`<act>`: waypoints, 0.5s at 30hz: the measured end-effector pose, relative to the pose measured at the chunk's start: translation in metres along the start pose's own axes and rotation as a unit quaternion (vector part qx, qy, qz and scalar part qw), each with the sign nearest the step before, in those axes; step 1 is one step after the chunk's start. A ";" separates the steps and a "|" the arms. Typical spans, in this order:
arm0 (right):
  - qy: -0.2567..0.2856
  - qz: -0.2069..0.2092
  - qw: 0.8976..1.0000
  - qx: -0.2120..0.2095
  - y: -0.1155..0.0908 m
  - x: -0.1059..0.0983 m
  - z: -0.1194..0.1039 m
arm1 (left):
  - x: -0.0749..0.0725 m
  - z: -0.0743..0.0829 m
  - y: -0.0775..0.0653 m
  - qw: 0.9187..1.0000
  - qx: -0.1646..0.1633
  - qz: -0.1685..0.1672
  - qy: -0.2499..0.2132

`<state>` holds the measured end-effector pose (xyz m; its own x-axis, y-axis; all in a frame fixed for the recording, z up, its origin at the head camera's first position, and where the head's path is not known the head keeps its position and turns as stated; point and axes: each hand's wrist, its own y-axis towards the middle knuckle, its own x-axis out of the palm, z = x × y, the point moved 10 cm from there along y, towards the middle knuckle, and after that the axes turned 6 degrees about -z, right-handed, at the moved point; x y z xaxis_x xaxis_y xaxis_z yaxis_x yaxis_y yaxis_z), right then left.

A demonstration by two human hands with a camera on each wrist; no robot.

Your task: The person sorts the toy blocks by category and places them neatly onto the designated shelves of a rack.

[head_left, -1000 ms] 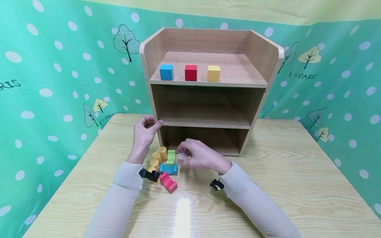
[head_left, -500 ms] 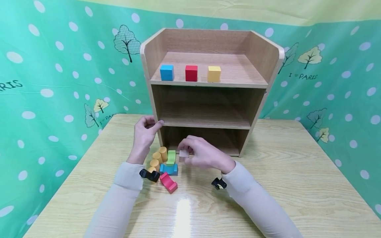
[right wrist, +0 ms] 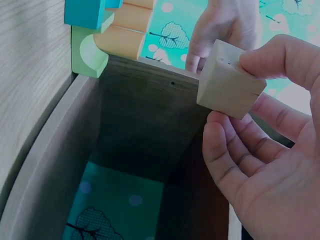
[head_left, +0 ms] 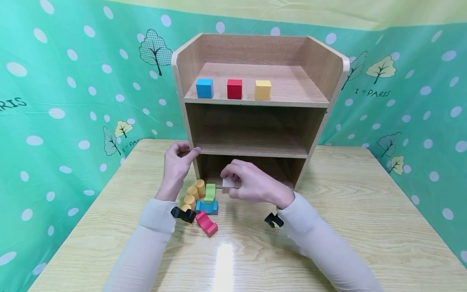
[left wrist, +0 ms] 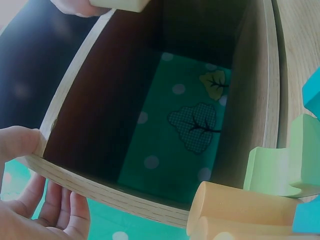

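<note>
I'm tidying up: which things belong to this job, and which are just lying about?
In use:
pale block, pinched by the right hand
shelf, held by the left hand

No hand on them, so perhaps just lying about:
blue cube, red cube and yellow cube, on the shelf's top level
orange cylinders, green block, blue block and pink block, on the table

Pale wooden block [right wrist: 230,82], in fingers [right wrist: 220,145], before upright shelf [head_left: 255,140]

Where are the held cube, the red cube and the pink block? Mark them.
Held cube [right wrist: 231,86], right wrist view: near side.
Red cube [head_left: 234,91], head view: front face.
Pink block [head_left: 206,223], head view: curved middle.
</note>
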<state>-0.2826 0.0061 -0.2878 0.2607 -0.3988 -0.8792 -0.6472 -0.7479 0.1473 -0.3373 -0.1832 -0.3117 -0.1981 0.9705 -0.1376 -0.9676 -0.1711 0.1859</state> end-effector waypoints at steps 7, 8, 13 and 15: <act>-0.011 0.017 1.000 -0.016 -0.006 -0.015 -0.006 | 0.000 0.000 0.001 1.000 0.002 -0.002 -0.001; -0.012 0.018 1.000 -0.017 -0.007 -0.017 -0.007 | 0.000 0.000 0.001 1.000 0.003 -0.002 -0.002; -0.023 0.023 0.999 -0.019 -0.011 -0.026 -0.009 | 0.000 0.000 0.000 1.000 0.005 0.000 -0.002; -0.028 0.025 0.999 -0.019 -0.012 -0.030 -0.010 | 0.000 0.000 0.000 1.000 0.004 0.000 -0.001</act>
<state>-0.2752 0.0218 -0.2590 0.1877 -0.4072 -0.8938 -0.6311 -0.7473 0.2079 -0.3374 -0.1833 -0.3112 -0.1981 0.9706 -0.1366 -0.9663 -0.1700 0.1930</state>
